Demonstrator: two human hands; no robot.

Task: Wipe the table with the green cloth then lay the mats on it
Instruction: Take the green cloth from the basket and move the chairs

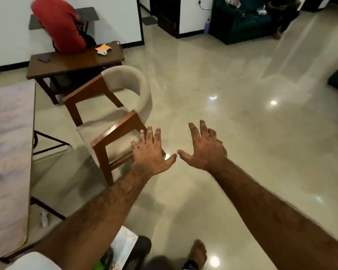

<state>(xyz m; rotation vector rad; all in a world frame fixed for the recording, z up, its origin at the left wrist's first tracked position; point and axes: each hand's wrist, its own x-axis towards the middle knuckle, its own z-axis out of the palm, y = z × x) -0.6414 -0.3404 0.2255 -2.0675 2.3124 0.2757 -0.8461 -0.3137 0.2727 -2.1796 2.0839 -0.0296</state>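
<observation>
While held out above the floor (222, 84), left hand (152, 151) spread wide and empty, right hand (205, 151) likewise splayed and empty, wooden chair (113, 121) beside left hand, tabletop (8, 152) at far left.

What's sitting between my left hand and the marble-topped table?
Head view: a wooden armchair with a beige seat stands between the left hand and the table.

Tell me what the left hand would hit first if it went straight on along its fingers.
Probably the near wooden armrest of the beige chair: the left hand, open and empty, points across it toward the curved backrest. Height over the armrest is unclear from this one view.
</observation>
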